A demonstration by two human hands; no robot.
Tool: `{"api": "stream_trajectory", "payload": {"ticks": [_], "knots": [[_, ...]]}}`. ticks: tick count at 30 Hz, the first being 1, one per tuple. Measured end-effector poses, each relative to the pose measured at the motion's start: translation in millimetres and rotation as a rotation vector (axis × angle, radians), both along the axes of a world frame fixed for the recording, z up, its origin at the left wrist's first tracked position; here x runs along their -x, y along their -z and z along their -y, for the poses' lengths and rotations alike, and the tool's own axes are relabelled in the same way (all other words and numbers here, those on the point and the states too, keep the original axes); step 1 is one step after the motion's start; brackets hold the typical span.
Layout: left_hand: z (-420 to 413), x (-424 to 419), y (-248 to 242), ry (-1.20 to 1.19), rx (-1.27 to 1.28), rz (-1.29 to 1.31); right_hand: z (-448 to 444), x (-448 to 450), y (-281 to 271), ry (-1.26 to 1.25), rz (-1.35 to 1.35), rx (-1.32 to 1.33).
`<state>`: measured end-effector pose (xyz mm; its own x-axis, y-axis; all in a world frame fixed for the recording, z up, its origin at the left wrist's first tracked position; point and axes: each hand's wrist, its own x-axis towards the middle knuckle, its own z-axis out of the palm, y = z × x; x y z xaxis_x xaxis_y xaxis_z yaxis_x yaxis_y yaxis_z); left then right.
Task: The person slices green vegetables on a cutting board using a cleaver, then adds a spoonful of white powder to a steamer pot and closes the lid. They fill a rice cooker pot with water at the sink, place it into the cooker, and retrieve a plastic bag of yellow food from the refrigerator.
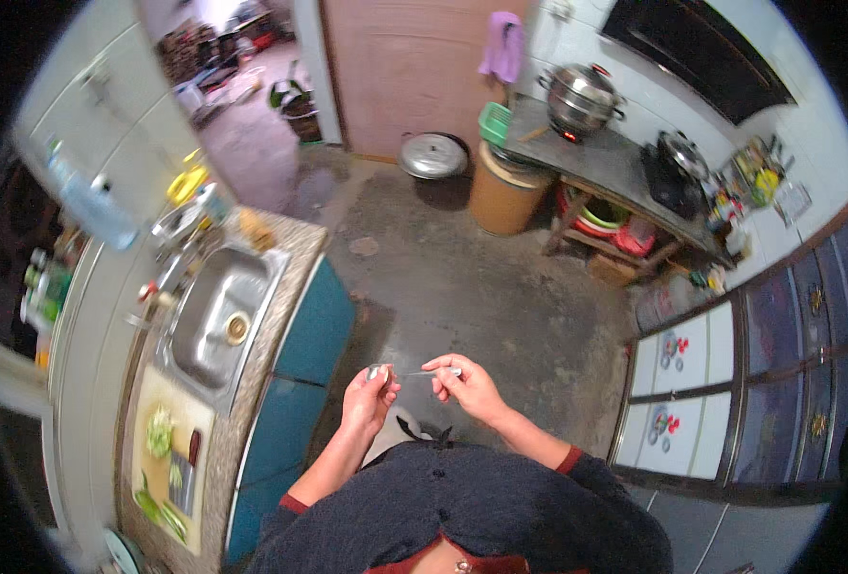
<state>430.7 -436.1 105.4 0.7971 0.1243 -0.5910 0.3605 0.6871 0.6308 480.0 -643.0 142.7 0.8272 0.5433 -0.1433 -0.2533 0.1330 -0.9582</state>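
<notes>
My left hand (370, 398) grips a small whitish item (375, 372), too small to name, in front of my body over the floor. Beside it, my right hand (465, 391) pinches a thin metal utensil (435, 373) whose tip points toward the left hand. At the lower left, a cutting board (147, 402) lies on the counter, bearing chopped green vegetable (159, 433), a knife (183, 481) with a dark red handle, and long green vegetable pieces (173, 521).
A steel sink (212, 316) is set into the speckled counter (309, 233) at left. A lidded pot (435, 156) stands on the floor ahead. To the right are an orange-brown bin (506, 197), a dark table (546, 147) with a steamer pot (580, 100), and cabinets (776, 366).
</notes>
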Motion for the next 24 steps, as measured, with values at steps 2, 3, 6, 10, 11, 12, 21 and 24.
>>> {"api": "stream_trajectory", "payload": {"ticks": [2,3,6,10,11,12,21,24], "knots": [[17,-45,6,0.136,-0.004,-0.003,25,-29,7,0.111,-0.010,0.029],[29,-69,12,0.189,0.004,0.015,40,-49,10,0.158,-0.006,0.055],[56,-145,31,0.339,0.067,0.073,72,-110,20,0.234,0.006,0.020],[93,-259,36,0.492,0.006,0.116,114,-209,26,0.342,0.033,0.029],[102,-289,33,0.534,-0.040,0.121,127,-235,27,0.390,0.051,0.073],[113,-323,23,0.585,-0.084,0.131,142,-259,26,0.443,0.025,0.060],[226,-652,-39,0.752,-0.529,0.608,321,-378,7,1.056,-0.038,0.216],[285,-750,-53,0.824,-0.607,0.665,375,-389,39,1.183,-0.140,0.240]]}}
